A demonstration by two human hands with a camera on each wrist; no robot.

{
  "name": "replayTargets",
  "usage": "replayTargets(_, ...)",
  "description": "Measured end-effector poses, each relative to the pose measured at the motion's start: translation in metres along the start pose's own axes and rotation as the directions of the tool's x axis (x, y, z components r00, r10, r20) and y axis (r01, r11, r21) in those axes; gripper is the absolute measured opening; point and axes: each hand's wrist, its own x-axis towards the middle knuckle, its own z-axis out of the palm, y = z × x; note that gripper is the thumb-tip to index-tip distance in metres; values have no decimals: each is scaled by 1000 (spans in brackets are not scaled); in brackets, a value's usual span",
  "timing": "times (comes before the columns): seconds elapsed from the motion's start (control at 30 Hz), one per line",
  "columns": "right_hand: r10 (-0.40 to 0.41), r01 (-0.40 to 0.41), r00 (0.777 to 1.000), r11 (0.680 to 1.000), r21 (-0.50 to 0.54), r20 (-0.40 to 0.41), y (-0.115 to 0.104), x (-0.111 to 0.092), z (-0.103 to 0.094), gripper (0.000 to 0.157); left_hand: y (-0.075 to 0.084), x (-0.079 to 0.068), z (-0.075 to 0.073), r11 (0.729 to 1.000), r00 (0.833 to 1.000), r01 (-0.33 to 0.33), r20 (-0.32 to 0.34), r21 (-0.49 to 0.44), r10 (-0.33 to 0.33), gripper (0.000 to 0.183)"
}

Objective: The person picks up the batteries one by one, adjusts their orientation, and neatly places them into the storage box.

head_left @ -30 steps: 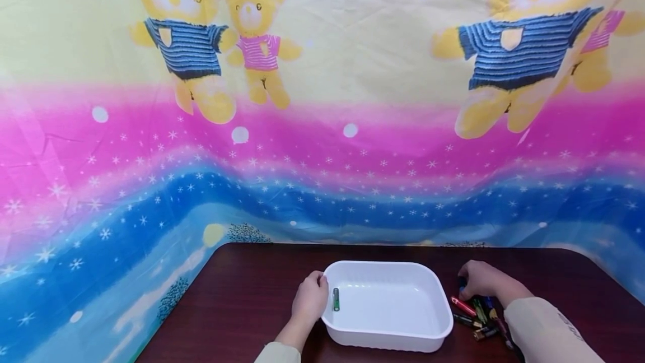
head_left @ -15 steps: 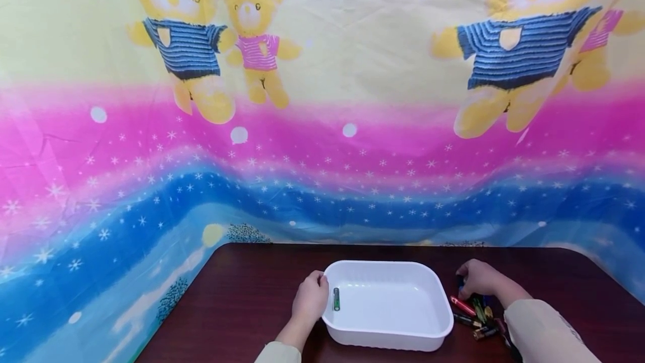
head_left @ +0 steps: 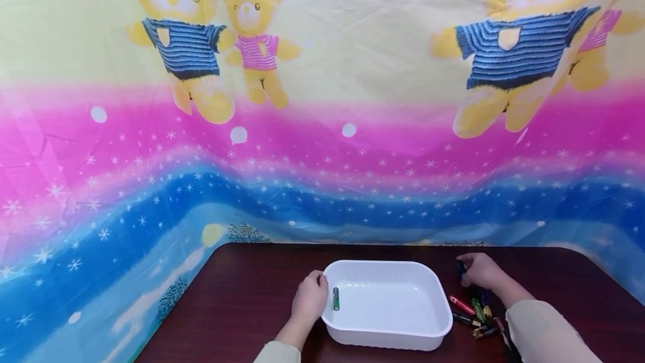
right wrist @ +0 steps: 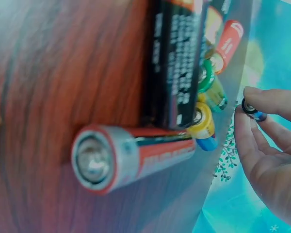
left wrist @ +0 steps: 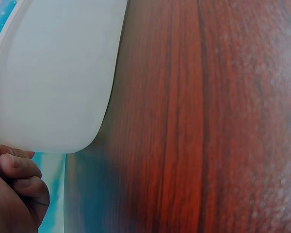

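A white plastic tray [head_left: 388, 341] stands on the table, with one green battery [head_left: 336, 299] lying inside near its left wall. My left hand [head_left: 309, 297] grips the tray's left rim; in the left wrist view its curled fingers [left wrist: 20, 167] are at the tray's end. To the right of the tray, my right hand [head_left: 482, 271] pinches a dark battery with a blue part [right wrist: 252, 110] between thumb and fingers. Below that hand lies a loose pile of batteries, among them a red one [head_left: 462, 305] and a green one [head_left: 477, 308]. My sleeve hides part of the pile.
The dark red-brown wooden table [head_left: 242, 296] ends at a printed cloth backdrop [head_left: 322, 172] with bears. In the right wrist view, a red and silver battery [right wrist: 136, 158] and a black battery [right wrist: 177, 68] lie closest to the camera.
My right hand has lifted slightly and moved away from the pile with the dark battery, which now shows more clearly. My left hand and the tray stay in place.
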Motion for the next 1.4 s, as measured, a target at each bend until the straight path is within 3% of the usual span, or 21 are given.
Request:
replayTargets(0.17, 15, -13, 1000, 992, 125, -21, -5, -3, -1, 66, -1, 0, 1, 1000, 1000, 1, 1, -1, -1, 28)
replayTargets(0.4, 23, -19, 1000, 982, 190, -20, -13, -4, 0, 67, -2, 1, 2, 1000, 1000, 6, 3, -7, -6, 29)
replayTargets(1.4, 24, -40, 997, 974, 221, 72, -54, -12, -13, 68, -1, 0, 2, 1000, 1000, 5, -1, 7, -5, 28)
